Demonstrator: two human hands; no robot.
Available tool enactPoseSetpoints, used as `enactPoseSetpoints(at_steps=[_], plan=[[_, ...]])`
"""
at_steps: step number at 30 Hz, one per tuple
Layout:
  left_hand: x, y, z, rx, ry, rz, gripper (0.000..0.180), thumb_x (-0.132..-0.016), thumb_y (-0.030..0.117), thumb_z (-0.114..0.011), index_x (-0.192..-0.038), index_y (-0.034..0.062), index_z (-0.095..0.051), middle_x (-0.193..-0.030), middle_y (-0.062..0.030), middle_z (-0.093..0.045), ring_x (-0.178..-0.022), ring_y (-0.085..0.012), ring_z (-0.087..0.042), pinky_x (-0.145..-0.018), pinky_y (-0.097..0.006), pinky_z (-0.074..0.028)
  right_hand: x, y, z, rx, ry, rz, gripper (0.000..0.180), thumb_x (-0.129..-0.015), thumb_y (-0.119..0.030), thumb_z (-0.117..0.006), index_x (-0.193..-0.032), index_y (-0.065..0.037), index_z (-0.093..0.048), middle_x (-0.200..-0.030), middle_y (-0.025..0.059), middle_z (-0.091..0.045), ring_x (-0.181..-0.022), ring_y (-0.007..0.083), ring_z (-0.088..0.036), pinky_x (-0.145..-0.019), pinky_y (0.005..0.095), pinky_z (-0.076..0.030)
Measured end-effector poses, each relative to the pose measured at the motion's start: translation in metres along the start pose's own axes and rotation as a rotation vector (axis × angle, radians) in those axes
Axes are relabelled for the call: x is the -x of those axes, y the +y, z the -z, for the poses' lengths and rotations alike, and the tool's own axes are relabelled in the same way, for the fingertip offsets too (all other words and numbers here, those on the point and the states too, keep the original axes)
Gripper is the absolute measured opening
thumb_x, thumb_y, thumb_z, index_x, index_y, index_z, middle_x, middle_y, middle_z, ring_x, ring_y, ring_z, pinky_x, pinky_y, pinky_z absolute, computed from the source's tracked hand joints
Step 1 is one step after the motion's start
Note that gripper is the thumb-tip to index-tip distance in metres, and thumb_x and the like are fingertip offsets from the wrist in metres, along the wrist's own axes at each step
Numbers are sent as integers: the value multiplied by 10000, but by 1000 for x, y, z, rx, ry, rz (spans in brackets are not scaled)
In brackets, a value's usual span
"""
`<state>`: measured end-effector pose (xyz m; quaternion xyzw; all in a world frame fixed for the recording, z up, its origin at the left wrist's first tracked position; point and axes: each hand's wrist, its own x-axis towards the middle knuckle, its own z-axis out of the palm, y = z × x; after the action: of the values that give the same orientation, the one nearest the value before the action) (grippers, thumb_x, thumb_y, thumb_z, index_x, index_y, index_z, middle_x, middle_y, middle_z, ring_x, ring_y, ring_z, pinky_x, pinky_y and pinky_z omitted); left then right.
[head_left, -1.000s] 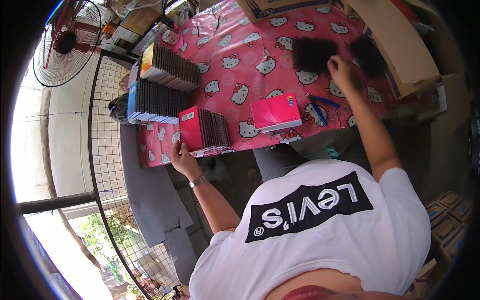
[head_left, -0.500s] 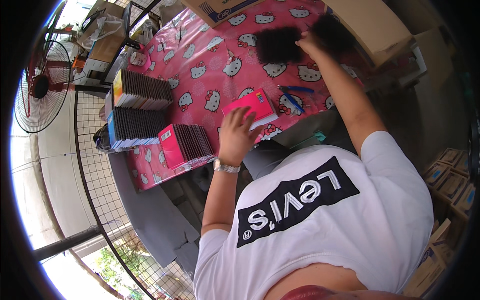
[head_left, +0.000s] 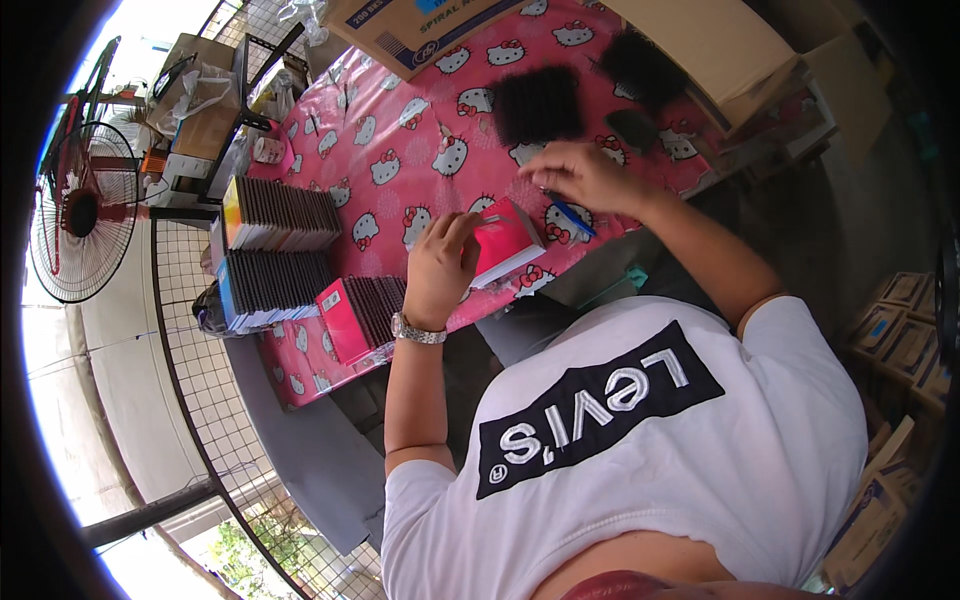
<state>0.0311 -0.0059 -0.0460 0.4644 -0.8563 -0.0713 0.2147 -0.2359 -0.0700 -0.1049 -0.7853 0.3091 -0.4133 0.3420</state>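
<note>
A pink-covered notebook (head_left: 508, 243) lies near the table's front edge, its white page edges facing me. My left hand (head_left: 442, 262), wearing a metal watch, is closed at the notebook's left end, fingers bent over its edge. Above and right of the notebook hovers my right hand (head_left: 585, 178), thumb and fingertips drawn together; anything between them is too thin to make out. Blue-handled pliers (head_left: 571, 215) rest just below it, partly covered. Farther back are a pile of black spiral binding coils (head_left: 540, 105) and a second black pile (head_left: 645, 68).
Rows of notebooks stand at the left: yellow-covered (head_left: 282, 213), blue-covered (head_left: 277, 285) and pink-covered (head_left: 360, 315). Cardboard boxes (head_left: 405, 35) (head_left: 715, 50) occupy the table's far side. A fan (head_left: 82, 212) stands beyond the left end. Several packed cartons (head_left: 895, 335) are at the right.
My right hand has come from the black coils toward the notebook. My left hand has shifted slightly left and down, its spread fingers now bent in at the notebook's edge.
</note>
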Motion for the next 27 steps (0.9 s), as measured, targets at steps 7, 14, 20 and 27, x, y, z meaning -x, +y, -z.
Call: enactPoseSetpoints(at_steps=[7,14,20,27], plan=[[-3,6,-26,-114,102,8,207,-855,97,-629,-1055,60,-590,-938,-109,-636,-913,-302,-605,-849,-426,-419,-1,-25,-21,49,98,123,257,-834,0,-710,-1075,-85,-728,-981,73,-643,-895,241,-647,-796,361,-524],[7,13,-24,-134,86,34,189,-872,117,-641,-1046,61,-589,-942,-101,-646,-912,-301,-603,-841,-427,-418,1,-34,-32,192,148,248,264,-782,2,-732,-1019,-116,-732,-927,63,-603,-887,246,-625,-739,355,-517],[12,15,-29,-159,135,15,227,-871,111,-641,-1086,57,-588,-978,-114,-653,-937,-312,-602,-905,-442,-413,6,-36,-35,15,31,145,211,-832,-40,-715,-1037,-75,-679,-933,74,-590,-803,274,-661,-700,371,-535],[11,27,-30,-170,97,-4,295,-856,121,-663,-1131,61,-573,-1012,-103,-655,-986,-309,-605,-962,-464,-390,1,-65,-27,202,-142,-58,270,-934,-185,-638,-1175,-84,-572,-842,181,-675,-830,340,-694,-717,446,-546]])
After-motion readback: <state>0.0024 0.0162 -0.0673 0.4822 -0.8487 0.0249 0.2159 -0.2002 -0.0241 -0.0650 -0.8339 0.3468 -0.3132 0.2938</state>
